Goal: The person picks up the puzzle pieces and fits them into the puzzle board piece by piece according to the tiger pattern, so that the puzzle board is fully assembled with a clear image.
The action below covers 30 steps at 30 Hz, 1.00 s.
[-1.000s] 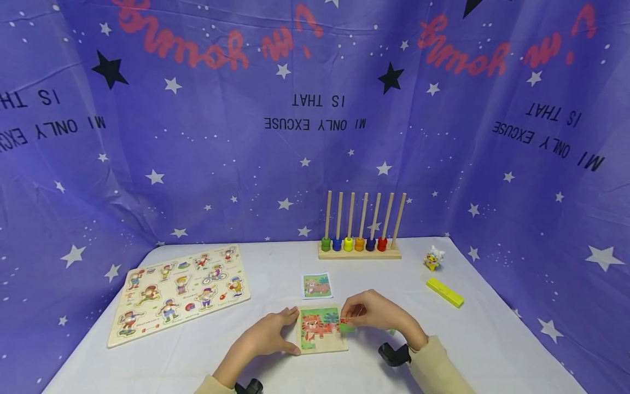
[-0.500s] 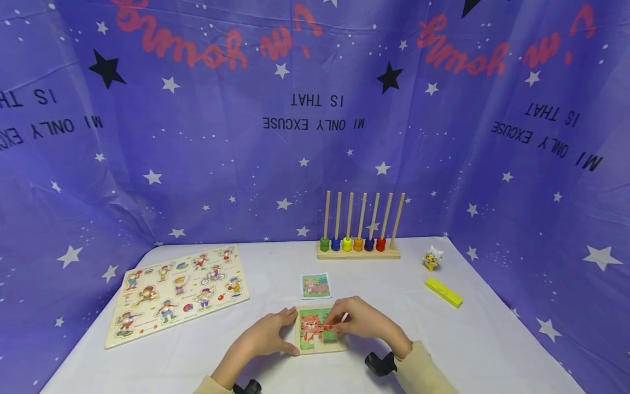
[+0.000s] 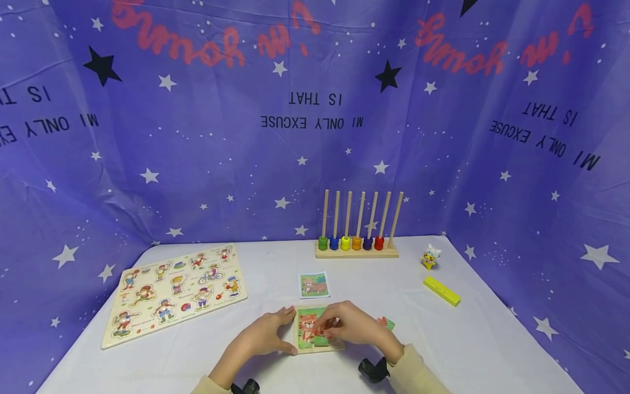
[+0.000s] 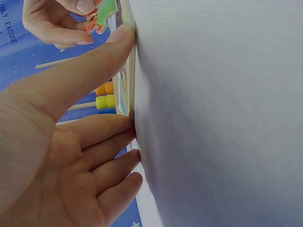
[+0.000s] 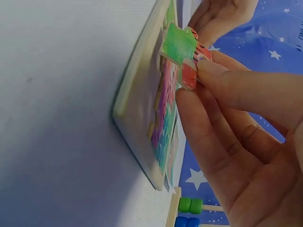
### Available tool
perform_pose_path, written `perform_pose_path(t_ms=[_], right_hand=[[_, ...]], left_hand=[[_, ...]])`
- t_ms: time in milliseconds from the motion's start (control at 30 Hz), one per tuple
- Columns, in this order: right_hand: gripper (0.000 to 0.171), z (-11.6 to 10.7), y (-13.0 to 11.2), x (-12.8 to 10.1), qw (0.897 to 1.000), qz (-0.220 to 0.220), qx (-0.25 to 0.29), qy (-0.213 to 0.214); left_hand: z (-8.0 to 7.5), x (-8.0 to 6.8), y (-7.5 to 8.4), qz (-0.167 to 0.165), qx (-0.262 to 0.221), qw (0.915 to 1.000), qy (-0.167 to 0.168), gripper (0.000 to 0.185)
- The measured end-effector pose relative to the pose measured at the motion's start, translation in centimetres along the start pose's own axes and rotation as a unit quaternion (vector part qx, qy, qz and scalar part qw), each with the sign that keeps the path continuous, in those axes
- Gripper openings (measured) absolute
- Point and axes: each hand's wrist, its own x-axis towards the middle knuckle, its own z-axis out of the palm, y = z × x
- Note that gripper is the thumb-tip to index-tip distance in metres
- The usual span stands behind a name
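A square wooden jigsaw tray [image 3: 332,347] with a tiger picture lies near the middle front of the table. My left hand [image 3: 264,335] rests against its left edge; in the left wrist view the thumb and fingers are fairly straight and touch the rim. My right hand [image 3: 355,325] pinches a green and red puzzle piece [image 5: 180,45] between thumb and fingers, just above the tray's lower part. Bare wood shows along the tray's near side in the right wrist view. Behind the tray lies a small tiger picture card [image 3: 314,285]. Another puzzle piece [image 3: 388,323] lies beyond my right wrist, partly hidden.
A large wooden peg puzzle board [image 3: 187,293] lies at the left. At the back stands a bead rack [image 3: 356,253] with upright rods. A small yellow and white figurine [image 3: 430,257] and a yellow bar [image 3: 441,290] are at the right. A purple cloth hangs behind.
My right hand has moved left from the tray's right edge to over its picture, carrying the puzzle piece. My left hand has stayed at the tray's left edge.
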Motion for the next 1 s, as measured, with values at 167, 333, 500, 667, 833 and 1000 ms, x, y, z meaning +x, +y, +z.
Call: perform_pose_path(t_ms=[167,333,500,667,833,1000], right_hand=[[0.021,0.26,-0.17,0.06,1.0,-0.008,-0.017,0.003],[0.021,0.46,-0.33,0.07,0.999,-0.02,-0.027,0.009],[0.021,0.57,-0.39,0.1,1.0,-0.012,-0.026,0.01],[0.02,0.74,-0.26,0.15,1.0,0.003,-0.019,0.006],[0.022,0.88,-0.04,0.16,0.999,0.007,-0.033,0.006],[0.023,0.92,0.05,0.12,0.999,0.001,-0.054,0.007]], left_hand=[[-0.04,0.03,0.03,-0.001,0.002,1.0,0.001,0.086],[-0.05,-0.02,0.05,0.0,0.0,1.0,0.001,0.086],[-0.04,-0.03,0.02,0.003,0.0,1.0,0.002,0.086],[0.01,-0.05,0.04,0.002,0.003,1.0,0.003,0.086],[0.02,0.0,0.07,0.002,0.003,1.0,0.003,0.087],[0.05,0.07,0.01,0.002,0.003,1.0,0.003,0.087]])
